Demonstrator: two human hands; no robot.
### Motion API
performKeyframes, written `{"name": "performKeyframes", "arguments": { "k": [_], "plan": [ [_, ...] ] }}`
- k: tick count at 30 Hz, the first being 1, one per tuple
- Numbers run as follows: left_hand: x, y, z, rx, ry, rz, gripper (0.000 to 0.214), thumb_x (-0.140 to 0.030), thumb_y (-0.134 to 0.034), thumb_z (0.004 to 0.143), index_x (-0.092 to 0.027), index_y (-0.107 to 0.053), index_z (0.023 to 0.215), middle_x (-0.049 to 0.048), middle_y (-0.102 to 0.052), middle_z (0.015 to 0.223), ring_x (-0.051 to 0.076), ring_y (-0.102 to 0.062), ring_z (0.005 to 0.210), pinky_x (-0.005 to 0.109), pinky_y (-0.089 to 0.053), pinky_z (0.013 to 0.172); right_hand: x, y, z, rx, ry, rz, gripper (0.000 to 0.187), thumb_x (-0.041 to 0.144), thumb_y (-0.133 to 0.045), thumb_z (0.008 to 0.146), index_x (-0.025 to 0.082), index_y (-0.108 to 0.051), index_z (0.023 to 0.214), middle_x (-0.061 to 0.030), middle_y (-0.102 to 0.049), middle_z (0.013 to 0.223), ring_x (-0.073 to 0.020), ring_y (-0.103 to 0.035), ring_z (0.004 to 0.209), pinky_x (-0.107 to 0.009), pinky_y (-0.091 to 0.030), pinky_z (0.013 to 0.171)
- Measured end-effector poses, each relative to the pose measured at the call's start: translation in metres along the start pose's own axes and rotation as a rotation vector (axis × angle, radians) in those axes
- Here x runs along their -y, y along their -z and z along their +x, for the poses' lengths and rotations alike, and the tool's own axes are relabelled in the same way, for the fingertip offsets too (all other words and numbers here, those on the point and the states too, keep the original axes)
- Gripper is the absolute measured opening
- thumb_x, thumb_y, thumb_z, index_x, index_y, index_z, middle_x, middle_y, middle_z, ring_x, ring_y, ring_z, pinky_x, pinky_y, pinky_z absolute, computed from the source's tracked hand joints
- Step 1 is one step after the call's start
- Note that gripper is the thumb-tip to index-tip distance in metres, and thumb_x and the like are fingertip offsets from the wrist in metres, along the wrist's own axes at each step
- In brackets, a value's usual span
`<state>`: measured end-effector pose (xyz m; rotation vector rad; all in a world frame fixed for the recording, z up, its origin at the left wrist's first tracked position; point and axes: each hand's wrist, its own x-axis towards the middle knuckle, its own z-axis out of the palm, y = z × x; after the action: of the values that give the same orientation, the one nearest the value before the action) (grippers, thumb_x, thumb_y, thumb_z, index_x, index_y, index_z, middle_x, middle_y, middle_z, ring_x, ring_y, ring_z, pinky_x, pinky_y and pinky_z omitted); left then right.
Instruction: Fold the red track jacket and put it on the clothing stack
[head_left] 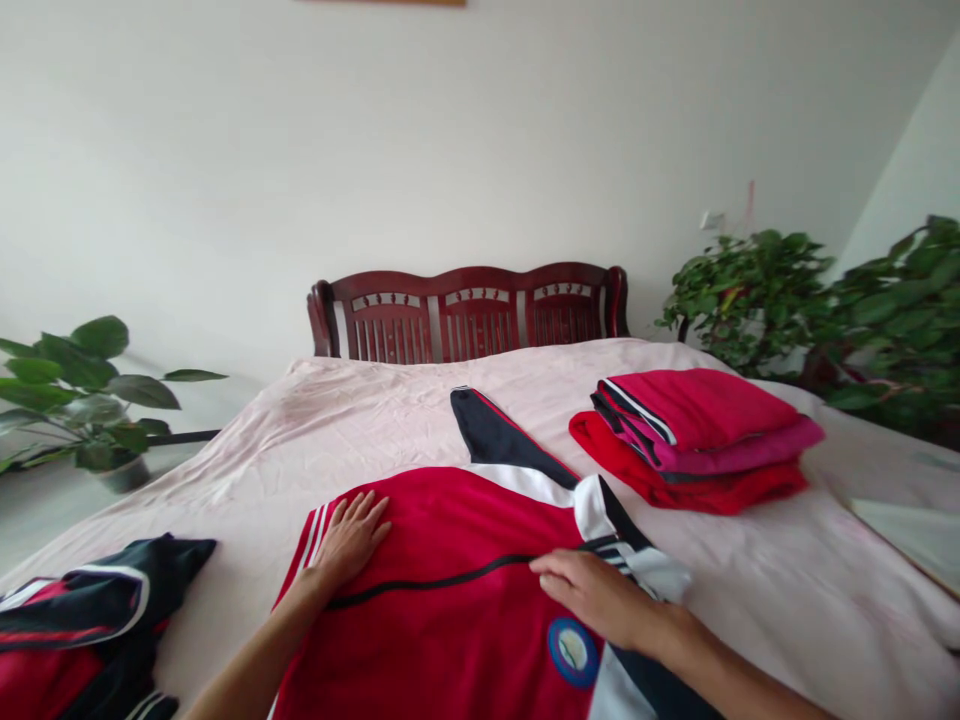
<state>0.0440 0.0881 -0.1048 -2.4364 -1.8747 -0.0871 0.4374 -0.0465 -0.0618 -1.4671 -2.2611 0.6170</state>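
I have the red track jacket (pixel 450 635) spread across the near part of the bed, zipped front upward, its hem toward my left and its white collar (pixel 592 510) toward my right. Its near side runs out of my view at the bottom.

My left hand (pixel 352 540) lies palm down by the white-striped hem, fingers straight and slightly spread, pressing on cloth and gripping nothing I can see. My right hand (pixel 600 595) rests at the collar end of the black zipper (pixel 431 583), just above the round blue badge (pixel 574 652); its fingers are close together and slightly bent, and I can't tell whether they pinch anything.

The far navy sleeve (pixel 499 435) points away toward the dark wooden headboard (pixel 476 315). Left of it, the pale pink bedsheet (pixel 360 420) gives me a wide stretch out to the bed's slanting left edge. A strip of sheet separates the hem from the bunched navy-and-red garment (pixel 127 645) at near left. On the right I have less room: the folded clothes stack (pixel 697 435) sits just beyond the collar, with a narrow gap between. Leafy plants (pixel 750 290) crowd the bed's far right edge.
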Motion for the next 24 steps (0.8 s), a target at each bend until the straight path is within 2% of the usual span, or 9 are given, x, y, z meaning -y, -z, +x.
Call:
{"name": "performKeyframes", "arguments": {
  "k": [2, 4, 8, 11, 13, 16, 20, 22, 24],
  "plan": [
    [0.006, 0.0, -0.003, -0.018, 0.073, 0.045, 0.056, -0.046, -0.035, 0.099, -0.023, -0.045, 0.149, 0.0111, -0.037, 0.159, 0.03, -0.027, 0.15, 0.054, -0.016, 0.121, -0.011, 0.007, 0.038, -0.113, -0.043, -0.079, 0.047, 0.038, -0.039, 0.097, 0.018, -0.062, 0.133, -0.0113, -0.064, 0.134, -0.0225, -0.058, 0.126, -0.037, -0.041, 0.11],
    [0.006, -0.001, -0.004, -0.014, 0.124, 0.051, 0.056, -0.047, -0.036, 0.099, -0.024, -0.044, 0.149, 0.0109, -0.037, 0.159, 0.03, -0.028, 0.149, 0.057, -0.016, 0.12, -0.028, 0.008, 0.075, -0.161, -0.116, -0.245, 0.052, 0.036, -0.038, 0.097, 0.014, -0.053, 0.142, -0.0133, -0.055, 0.145, -0.0229, -0.048, 0.136, -0.037, -0.034, 0.116],
    [0.003, -0.005, -0.003, -0.022, 0.151, 0.05, 0.057, -0.048, -0.039, 0.097, -0.026, -0.043, 0.15, 0.0097, -0.035, 0.16, 0.028, -0.028, 0.149, 0.056, -0.015, 0.121, -0.067, -0.004, 0.126, -0.158, -0.338, -0.459, 0.051, 0.034, -0.039, 0.097, 0.02, -0.049, 0.145, -0.0132, -0.048, 0.151, -0.0274, -0.04, 0.142, -0.045, -0.032, 0.116],
    [0.003, -0.008, -0.002, -0.047, 0.196, 0.029, 0.058, -0.048, -0.041, 0.096, -0.025, -0.045, 0.149, 0.0113, -0.037, 0.159, 0.029, -0.029, 0.149, 0.056, -0.015, 0.121, -0.09, -0.013, 0.14, -0.169, -0.405, -0.482, 0.054, 0.037, -0.043, 0.096, 0.021, -0.047, 0.147, -0.014, -0.043, 0.155, -0.0327, -0.035, 0.144, -0.053, -0.029, 0.115],
    [0.005, -0.008, -0.002, -0.077, 0.23, -0.008, 0.054, -0.043, -0.042, 0.095, -0.023, -0.049, 0.145, 0.011, -0.041, 0.157, 0.028, -0.031, 0.148, 0.055, -0.017, 0.12, -0.1, -0.016, 0.142, -0.21, -0.409, -0.506, 0.053, 0.036, -0.042, 0.097, 0.021, -0.045, 0.148, -0.0134, -0.04, 0.156, -0.0324, -0.033, 0.145, -0.053, -0.025, 0.116],
    [0.011, -0.008, -0.003, -0.109, 0.288, -0.1, 0.047, -0.033, -0.041, 0.093, -0.025, -0.055, 0.137, 0.0073, -0.048, 0.153, 0.029, -0.033, 0.146, 0.056, -0.021, 0.118, -0.107, -0.015, 0.145, -0.289, -0.385, -0.532, 0.046, 0.033, -0.038, 0.099, 0.022, -0.052, 0.142, -0.0116, -0.051, 0.149, -0.0281, -0.04, 0.141, -0.046, -0.029, 0.113],
    [0.016, -0.005, -0.006, -0.119, 0.344, -0.222, 0.039, -0.035, -0.038, 0.094, -0.025, -0.061, 0.123, 0.0075, -0.057, 0.141, 0.03, -0.042, 0.137, 0.053, -0.03, 0.113, -0.11, -0.006, 0.155, -0.352, -0.355, -0.538, 0.029, 0.028, -0.045, 0.097, 0.019, -0.067, 0.115, -0.01, -0.068, 0.12, -0.0213, -0.059, 0.116, -0.032, -0.04, 0.098],
    [0.014, -0.002, -0.007, -0.125, 0.353, -0.222, 0.035, -0.035, -0.034, 0.096, -0.024, -0.064, 0.111, 0.0083, -0.063, 0.13, 0.028, -0.051, 0.127, 0.049, -0.033, 0.109, -0.11, -0.003, 0.159, -0.376, -0.355, -0.548, 0.022, 0.025, -0.049, 0.095, 0.02, -0.068, 0.104, -0.0088, -0.069, 0.111, -0.0203, -0.061, 0.107, -0.03, -0.041, 0.091],
    [0.012, 0.003, -0.008, -0.131, 0.368, -0.189, 0.037, -0.034, -0.031, 0.097, -0.023, -0.066, 0.102, 0.0088, -0.066, 0.121, 0.027, -0.056, 0.118, 0.047, -0.036, 0.106, -0.11, -0.001, 0.161, -0.403, -0.38, -0.561, 0.019, 0.023, -0.05, 0.094, 0.019, -0.067, 0.102, -0.01, -0.069, 0.108, -0.0222, -0.061, 0.104, -0.031, -0.042, 0.086]
  ]
}}
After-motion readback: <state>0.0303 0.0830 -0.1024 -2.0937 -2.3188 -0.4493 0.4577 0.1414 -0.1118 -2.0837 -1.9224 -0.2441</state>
